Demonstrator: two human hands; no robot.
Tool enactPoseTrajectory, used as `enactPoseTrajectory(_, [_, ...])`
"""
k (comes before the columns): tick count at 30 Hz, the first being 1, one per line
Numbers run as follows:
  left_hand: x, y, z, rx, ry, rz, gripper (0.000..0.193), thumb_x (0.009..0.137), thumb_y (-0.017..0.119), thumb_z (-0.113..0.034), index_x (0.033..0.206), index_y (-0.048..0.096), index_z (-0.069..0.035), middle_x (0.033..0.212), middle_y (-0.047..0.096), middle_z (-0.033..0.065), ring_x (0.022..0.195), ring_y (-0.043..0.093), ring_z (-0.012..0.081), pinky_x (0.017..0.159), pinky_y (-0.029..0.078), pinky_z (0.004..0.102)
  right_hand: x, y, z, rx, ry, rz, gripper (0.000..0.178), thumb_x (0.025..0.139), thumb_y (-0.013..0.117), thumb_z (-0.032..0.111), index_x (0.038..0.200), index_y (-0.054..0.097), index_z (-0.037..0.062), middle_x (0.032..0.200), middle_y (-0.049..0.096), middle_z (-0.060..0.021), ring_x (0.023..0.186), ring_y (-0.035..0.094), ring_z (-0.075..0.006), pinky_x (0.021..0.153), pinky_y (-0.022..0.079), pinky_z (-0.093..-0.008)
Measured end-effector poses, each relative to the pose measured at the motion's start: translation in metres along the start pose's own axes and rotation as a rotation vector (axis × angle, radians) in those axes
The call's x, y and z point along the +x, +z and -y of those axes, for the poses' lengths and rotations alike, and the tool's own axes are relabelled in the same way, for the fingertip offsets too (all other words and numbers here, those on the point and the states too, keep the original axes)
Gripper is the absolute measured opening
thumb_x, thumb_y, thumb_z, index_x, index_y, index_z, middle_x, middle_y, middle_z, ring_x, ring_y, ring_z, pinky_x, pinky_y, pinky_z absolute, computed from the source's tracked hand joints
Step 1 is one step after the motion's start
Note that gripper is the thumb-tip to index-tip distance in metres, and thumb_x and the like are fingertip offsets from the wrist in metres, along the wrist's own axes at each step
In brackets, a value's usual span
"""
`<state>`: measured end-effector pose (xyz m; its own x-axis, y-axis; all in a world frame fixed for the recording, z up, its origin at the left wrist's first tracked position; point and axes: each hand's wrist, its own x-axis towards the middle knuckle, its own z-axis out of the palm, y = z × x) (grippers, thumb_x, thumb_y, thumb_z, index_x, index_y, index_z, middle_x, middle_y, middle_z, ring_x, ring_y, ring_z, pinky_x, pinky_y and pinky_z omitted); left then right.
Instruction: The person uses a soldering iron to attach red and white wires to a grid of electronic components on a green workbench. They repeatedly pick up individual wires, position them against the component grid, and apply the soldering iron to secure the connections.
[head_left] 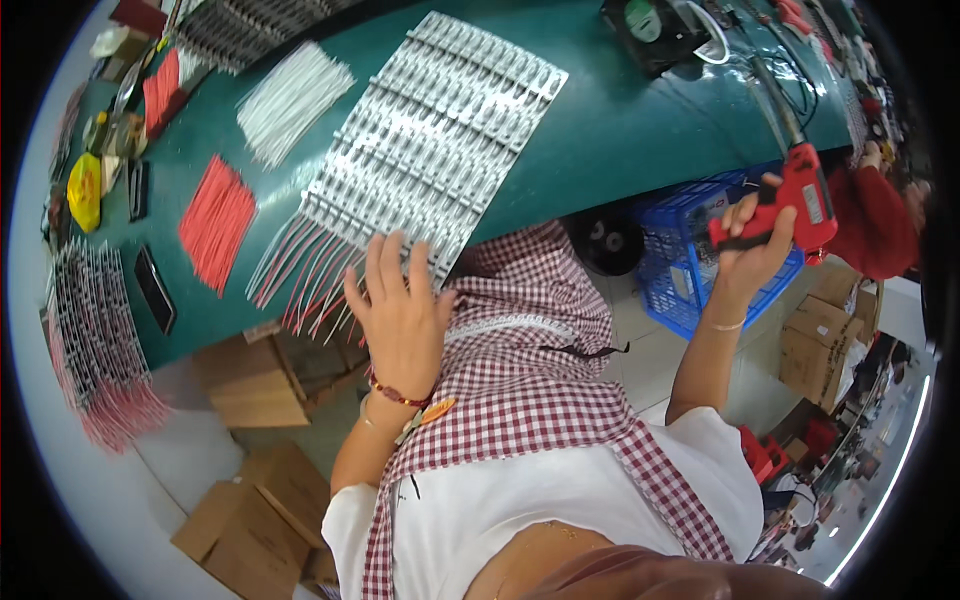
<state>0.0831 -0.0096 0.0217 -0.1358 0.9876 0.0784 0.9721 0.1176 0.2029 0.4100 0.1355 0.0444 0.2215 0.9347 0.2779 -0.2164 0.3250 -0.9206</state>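
Note:
A large silver panel [440, 130] with rows of repeated slotted metal parts lies tilted on the green bench. Red and white wires [310, 265] fan out from its near left edge. My left hand [395, 310] rests at the panel's near edge beside these wires, fingers spread and pointing away from me. Off to the right, my right hand [755, 240] is wrapped round the handle of a red-and-black pistol-grip tool [806, 195]. A long metal shaft runs from the tool toward the far side, over the bench edge.
On the green bench [600, 150] lie white wires [295, 100], red wires [217, 222] and a black phone [155, 290]. Another wired panel [95, 320] hangs over its left end. A blue crate [665, 270] stands below at right. Cardboard boxes [245, 530] sit on the floor.

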Motion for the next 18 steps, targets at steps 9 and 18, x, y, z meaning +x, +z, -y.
enactPoseTrajectory(9, [-0.002, -0.009, 0.018, 0.020, 0.073, 0.028, 0.050, 0.068, 0.079, -0.021, 0.111, 0.058, -0.007, 0.121, 0.054, 0.0100, 0.121, 0.050, 0.0265, 0.105, 0.028, 0.0506, 0.116, -0.013, -0.060, -0.206, 0.132, -0.270, 0.030, 0.092, 0.066, 0.029, 0.103, 0.062, 0.0011, 0.062, 0.053, -0.0029, 0.048, 0.047, -0.0096, 0.044, 0.039, -0.0241])
enactPoseTrajectory(18, [-0.021, -0.058, 0.038, -0.165, 0.093, 0.084, 0.056, 0.065, 0.082, -0.029, 0.112, 0.060, -0.009, 0.118, 0.053, 0.0089, 0.117, 0.051, 0.0261, 0.104, 0.030, 0.0529, 0.081, -0.017, -0.006, -0.053, 0.114, -0.273, 0.039, 0.096, 0.056, 0.035, 0.112, 0.056, -0.0008, 0.064, 0.044, -0.0015, 0.054, 0.038, -0.0092, 0.049, 0.031, -0.0245])
